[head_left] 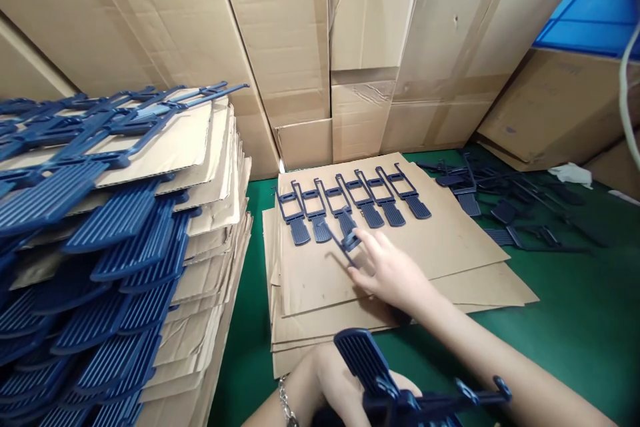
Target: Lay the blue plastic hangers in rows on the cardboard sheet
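Observation:
My left hand (340, 380), low in the picture, is closed around several dark blue plastic frame parts (363, 357), each with a ribbed paddle-shaped end. Reaching over the cardboard sheet (320, 290), my right hand (390, 267) has thumb and fingertips on another blue frame part (350, 240), which lies at an angle. Its ribbed end is hard to separate from the parts behind it. Along the far side of the sheet runs a row of the same parts (371, 215), laid side by side with ribbed ends toward me.
At left stands a tall stack of cardboard sheets (215, 197) layered with blue parts (120, 213), whose ends jut out. A loose pile of parts (505, 210) lies on the green table (575, 300) at right, near a crumpled white piece (571, 175). Cardboard boxes (280, 33) wall the back.

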Tool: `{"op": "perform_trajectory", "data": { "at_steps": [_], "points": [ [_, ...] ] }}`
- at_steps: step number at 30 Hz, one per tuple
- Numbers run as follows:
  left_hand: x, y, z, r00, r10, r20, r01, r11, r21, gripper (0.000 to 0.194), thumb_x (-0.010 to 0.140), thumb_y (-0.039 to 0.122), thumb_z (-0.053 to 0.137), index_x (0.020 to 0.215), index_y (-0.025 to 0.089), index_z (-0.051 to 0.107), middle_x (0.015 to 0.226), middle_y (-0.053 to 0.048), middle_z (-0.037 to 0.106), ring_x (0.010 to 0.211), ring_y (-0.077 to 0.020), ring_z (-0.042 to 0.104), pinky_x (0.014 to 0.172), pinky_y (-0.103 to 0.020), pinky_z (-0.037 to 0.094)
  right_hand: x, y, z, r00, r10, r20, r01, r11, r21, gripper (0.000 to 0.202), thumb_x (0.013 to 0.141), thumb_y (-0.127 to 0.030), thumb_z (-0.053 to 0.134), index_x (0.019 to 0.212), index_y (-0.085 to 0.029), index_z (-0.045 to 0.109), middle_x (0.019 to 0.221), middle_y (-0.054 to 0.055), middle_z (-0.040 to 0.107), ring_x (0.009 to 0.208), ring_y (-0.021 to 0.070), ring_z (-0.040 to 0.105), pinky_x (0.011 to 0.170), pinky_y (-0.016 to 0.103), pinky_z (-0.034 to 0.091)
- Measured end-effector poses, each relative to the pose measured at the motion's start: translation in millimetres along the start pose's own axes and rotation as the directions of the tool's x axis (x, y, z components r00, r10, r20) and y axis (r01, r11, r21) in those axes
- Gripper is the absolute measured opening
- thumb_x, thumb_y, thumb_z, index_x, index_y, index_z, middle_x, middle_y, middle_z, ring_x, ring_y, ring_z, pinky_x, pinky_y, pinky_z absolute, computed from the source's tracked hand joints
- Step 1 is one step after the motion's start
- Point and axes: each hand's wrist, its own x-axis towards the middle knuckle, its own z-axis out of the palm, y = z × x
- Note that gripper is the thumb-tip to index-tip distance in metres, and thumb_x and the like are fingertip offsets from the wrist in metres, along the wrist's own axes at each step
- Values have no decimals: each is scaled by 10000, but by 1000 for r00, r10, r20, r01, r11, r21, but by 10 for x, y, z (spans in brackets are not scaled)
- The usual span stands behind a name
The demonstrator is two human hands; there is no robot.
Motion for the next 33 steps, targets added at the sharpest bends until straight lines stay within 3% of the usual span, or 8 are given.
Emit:
{"op": "perform_trajectory", "data": {
  "at_steps": [3,4,8,11,16,22,26,33],
  "points": [
    [70,-99,-40,1000,16,11,-17,999,38,579,348,501,737,690,117,472,588,5,433,530,-113,449,528,-249,421,65,-395,51,985,-11,171,14,1000,-16,639,748,-455,430,1315,-189,302,1057,106,444,727,202,543,585,312,435],
    [84,-103,-49,997,19,80,-22,999,33,572,287,415,773,663,108,470,551,11,431,480,-109,442,461,-230,406,85,-501,74,976,-15,217,20,1000,-21,665,742,-459,432,1331,-186,286,1028,106,453,712,210,547,569,312,430],
    [104,-81,-71,995,55,87,-53,998,-22,522,267,342,790,623,81,513,615,-12,495,496,-109,479,429,-184,398,146,-754,180,962,-33,270,46,998,-42,768,730,-440,441,1394,-184,151,920,95,475,688,229,553,532,300,414],
    [108,-173,-94,994,67,88,-64,998,-26,516,279,272,797,691,80,552,651,-13,513,585,-140,526,539,-207,456,187,-797,230,967,7,254,12,997,-70,762,737,-425,436,1395,-173,144,911,103,482,706,234,555,558,300,418],
    [169,-487,-141,985,-138,108,127,986,106,504,283,328,794,653,83,555,666,-17,528,627,-167,546,569,-245,473,272,-828,247,961,91,262,-72,994,-82,744,739,-415,435,1379,-144,171,870,110,496,714,240,554,556,293,415],
    [252,-877,-231,975,-177,138,151,972,177,433,342,394,778,557,90,559,629,-30,511,766,-200,548,644,-251,471,324,-924,318,966,40,256,-11,994,-112,748,716,-399,441,1378,-153,193,858,110,507,685,250,557,521,294,414],
    [261,-1097,-303,962,-257,95,228,943,243,440,310,403,780,530,93,557,630,-27,520,659,-177,527,566,-247,460,367,-986,394,965,43,258,-9,991,-131,791,721,-415,444,1401,-139,149,869,120,500,666,234,556,504,276,415],
    [320,-1160,-233,936,-335,105,340,940,-29,465,541,552,637,446,120,495,525,-21,463,469,-119,456,471,-233,431,492,-1087,505,950,108,293,-72,989,-131,836,719,-470,494,1401,-125,155,885,143,502,734,219,557,570,264,437]
  ]
}}
